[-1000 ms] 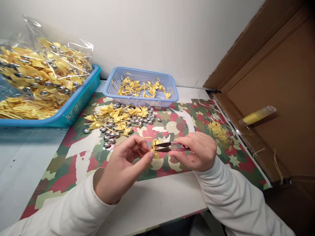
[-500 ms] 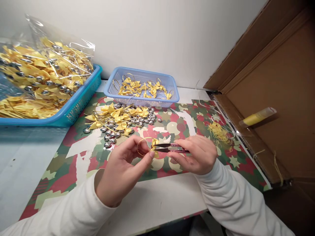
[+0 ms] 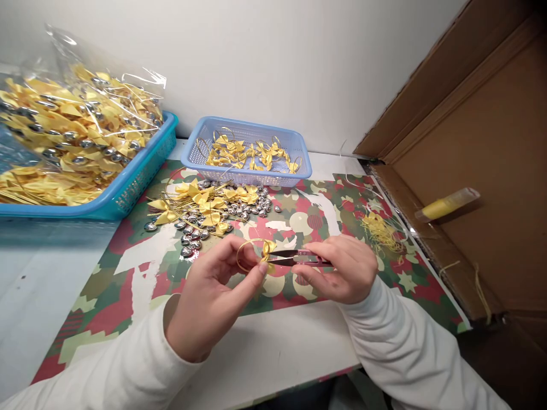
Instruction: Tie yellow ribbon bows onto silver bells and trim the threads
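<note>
Between thumb and fingers, my left hand [image 3: 217, 296] pinches a yellow ribbon bow [image 3: 268, 249] with a gold cord loop standing out to its left. My right hand [image 3: 342, 267] grips a pair of thread snips [image 3: 305, 257], whose dark blades point left. The blade tips are apart and reach the bow, one near its knot; whether they touch the ribbon I cannot tell. Just beyond my hands lie a pile of yellow bows [image 3: 207, 199] with gold cords and many silver bells [image 3: 194, 234] on the patterned sheet.
At the back stands a blue basket [image 3: 250, 177] holding finished-looking bows with loops. A larger blue basket [image 3: 145, 171] at left carries a clear bag [image 3: 102, 108] of bows and bells. Yellow thread scraps [image 3: 382, 230] lie right, beside a cardboard wall [image 3: 470, 131] with a yellow tube [image 3: 448, 204].
Hardly anything differs. Both hands hold the same place, and the snips' blades stay apart at the bow with only a tiny shift.
</note>
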`<state>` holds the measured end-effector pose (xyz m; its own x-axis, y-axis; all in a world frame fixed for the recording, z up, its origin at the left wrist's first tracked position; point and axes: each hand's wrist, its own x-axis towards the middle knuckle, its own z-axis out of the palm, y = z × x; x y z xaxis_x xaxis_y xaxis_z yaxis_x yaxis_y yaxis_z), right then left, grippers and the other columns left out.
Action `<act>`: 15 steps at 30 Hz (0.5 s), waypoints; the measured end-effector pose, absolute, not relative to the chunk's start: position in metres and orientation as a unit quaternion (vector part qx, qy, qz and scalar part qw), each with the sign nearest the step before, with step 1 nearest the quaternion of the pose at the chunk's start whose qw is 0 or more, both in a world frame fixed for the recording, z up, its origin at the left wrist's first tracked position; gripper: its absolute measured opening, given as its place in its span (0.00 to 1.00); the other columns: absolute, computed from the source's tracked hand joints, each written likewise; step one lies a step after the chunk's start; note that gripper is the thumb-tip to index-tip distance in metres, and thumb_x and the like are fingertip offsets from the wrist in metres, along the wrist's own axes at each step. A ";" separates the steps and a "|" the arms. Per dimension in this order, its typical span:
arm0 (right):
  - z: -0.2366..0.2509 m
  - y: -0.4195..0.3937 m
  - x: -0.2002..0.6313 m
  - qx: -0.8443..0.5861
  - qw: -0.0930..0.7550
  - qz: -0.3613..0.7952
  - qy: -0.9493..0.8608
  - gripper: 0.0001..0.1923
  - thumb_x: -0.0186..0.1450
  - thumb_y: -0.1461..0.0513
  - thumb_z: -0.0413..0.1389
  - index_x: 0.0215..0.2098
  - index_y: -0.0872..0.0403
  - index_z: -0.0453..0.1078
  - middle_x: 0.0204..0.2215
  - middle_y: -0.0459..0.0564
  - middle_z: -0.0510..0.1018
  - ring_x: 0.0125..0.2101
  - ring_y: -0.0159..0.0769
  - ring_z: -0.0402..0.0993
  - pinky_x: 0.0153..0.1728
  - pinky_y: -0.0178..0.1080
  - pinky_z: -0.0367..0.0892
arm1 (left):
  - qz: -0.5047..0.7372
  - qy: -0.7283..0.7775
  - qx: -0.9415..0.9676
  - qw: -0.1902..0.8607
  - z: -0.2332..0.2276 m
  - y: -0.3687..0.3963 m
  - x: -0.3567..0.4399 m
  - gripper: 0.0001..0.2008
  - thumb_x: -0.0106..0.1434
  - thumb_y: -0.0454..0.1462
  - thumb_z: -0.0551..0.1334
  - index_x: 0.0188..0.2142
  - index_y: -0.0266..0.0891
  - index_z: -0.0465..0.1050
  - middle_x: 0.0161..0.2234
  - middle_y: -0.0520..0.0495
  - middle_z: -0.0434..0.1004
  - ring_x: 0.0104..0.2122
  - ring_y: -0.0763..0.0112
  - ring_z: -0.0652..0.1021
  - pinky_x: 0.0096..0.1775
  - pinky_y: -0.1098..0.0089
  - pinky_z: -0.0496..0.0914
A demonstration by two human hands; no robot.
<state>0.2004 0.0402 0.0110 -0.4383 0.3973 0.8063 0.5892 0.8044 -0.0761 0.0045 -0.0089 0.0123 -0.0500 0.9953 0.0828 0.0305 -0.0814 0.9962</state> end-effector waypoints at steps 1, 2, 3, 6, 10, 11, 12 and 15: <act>0.011 0.040 0.201 -0.293 0.441 -0.107 -0.841 0.15 0.65 0.52 0.58 0.29 0.56 0.71 0.15 0.44 0.73 0.17 0.29 0.68 0.21 0.34 0.61 | 0.525 0.499 0.515 0.459 0.013 -0.009 0.005 0.08 0.59 0.35 0.64 0.27 0.40 0.66 0.26 0.54 0.68 0.25 0.77 0.72 0.29 0.76 0.70; 0.011 0.040 0.201 -0.293 0.441 -0.107 -0.841 0.15 0.65 0.53 0.58 0.29 0.56 0.71 0.15 0.44 0.73 0.18 0.30 0.68 0.21 0.34 0.61 | 0.524 0.500 0.515 0.458 0.013 -0.009 0.005 0.08 0.59 0.35 0.64 0.27 0.40 0.66 0.26 0.54 0.68 0.25 0.77 0.72 0.28 0.76 0.70; 0.011 0.040 0.201 -0.293 0.441 -0.106 -0.842 0.15 0.65 0.53 0.58 0.29 0.56 0.71 0.15 0.44 0.73 0.18 0.30 0.69 0.21 0.34 0.61 | 0.523 0.501 0.515 0.458 0.014 -0.009 0.005 0.08 0.59 0.35 0.64 0.27 0.40 0.66 0.26 0.54 0.68 0.25 0.77 0.72 0.28 0.76 0.70; 0.010 0.040 0.201 -0.293 0.441 -0.104 -0.842 0.15 0.65 0.53 0.58 0.29 0.56 0.71 0.15 0.44 0.73 0.18 0.30 0.69 0.21 0.33 0.62 | 0.522 0.502 0.516 0.457 0.015 -0.009 0.005 0.08 0.59 0.34 0.65 0.27 0.40 0.66 0.26 0.54 0.68 0.26 0.76 0.72 0.28 0.76 0.70; 0.010 0.040 0.201 -0.297 0.441 -0.098 -0.841 0.15 0.65 0.52 0.58 0.29 0.56 0.71 0.16 0.45 0.73 0.18 0.30 0.69 0.21 0.33 0.62 | 0.522 0.504 0.514 0.458 0.016 -0.009 0.005 0.08 0.59 0.34 0.64 0.27 0.40 0.65 0.26 0.54 0.67 0.25 0.76 0.72 0.27 0.76 0.69; 0.010 0.040 0.201 -0.297 0.442 -0.097 -0.841 0.15 0.65 0.52 0.58 0.29 0.56 0.71 0.16 0.45 0.73 0.18 0.30 0.69 0.22 0.33 0.62 | 0.523 0.504 0.514 0.457 0.016 -0.009 0.005 0.08 0.59 0.34 0.64 0.27 0.40 0.65 0.26 0.54 0.67 0.25 0.76 0.72 0.26 0.76 0.69; 0.011 0.040 0.201 -0.298 0.443 -0.095 -0.840 0.15 0.65 0.52 0.58 0.30 0.56 0.71 0.16 0.45 0.73 0.18 0.30 0.69 0.22 0.33 0.62 | 0.524 0.504 0.513 0.457 0.016 -0.009 0.005 0.08 0.59 0.34 0.64 0.27 0.40 0.65 0.26 0.54 0.67 0.25 0.75 0.72 0.26 0.76 0.69; 0.011 0.040 0.200 -0.297 0.446 -0.091 -0.839 0.15 0.65 0.52 0.58 0.29 0.56 0.71 0.16 0.45 0.73 0.17 0.29 0.68 0.22 0.33 0.62 | 0.524 0.503 0.516 0.454 0.016 -0.010 0.005 0.08 0.59 0.34 0.64 0.27 0.40 0.66 0.26 0.54 0.67 0.25 0.76 0.72 0.27 0.76 0.69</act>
